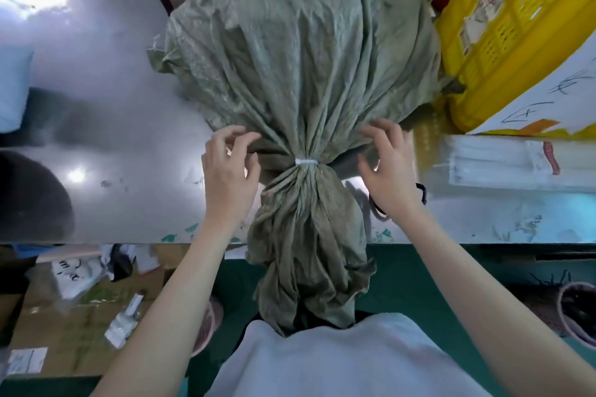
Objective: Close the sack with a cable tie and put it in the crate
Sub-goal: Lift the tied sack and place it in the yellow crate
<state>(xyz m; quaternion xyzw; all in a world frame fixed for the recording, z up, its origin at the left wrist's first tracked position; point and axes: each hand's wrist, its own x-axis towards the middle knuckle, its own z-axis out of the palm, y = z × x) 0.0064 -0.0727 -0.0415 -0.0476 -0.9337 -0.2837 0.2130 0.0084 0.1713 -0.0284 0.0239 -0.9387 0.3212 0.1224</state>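
Observation:
A grey-green woven sack (300,51) lies on the shiny metal table (106,100), its gathered neck pointing toward me and hanging over the table's front edge. A white cable tie (306,161) is cinched around the neck. My left hand (230,167) hovers just left of the tie, fingers curled and touching the sack's folds. My right hand (388,164) is just right of the tie, fingers spread over the cloth. Neither hand clasps anything. The yellow plastic crate (503,29) stands at the right, close against the sack.
A bundle of white cable ties in a clear bag (516,161) lies at the right on the table, under a white sheet with handwriting (548,97). Cardboard boxes and packets (84,296) litter the floor at lower left. A dark pot (577,309) sits lower right.

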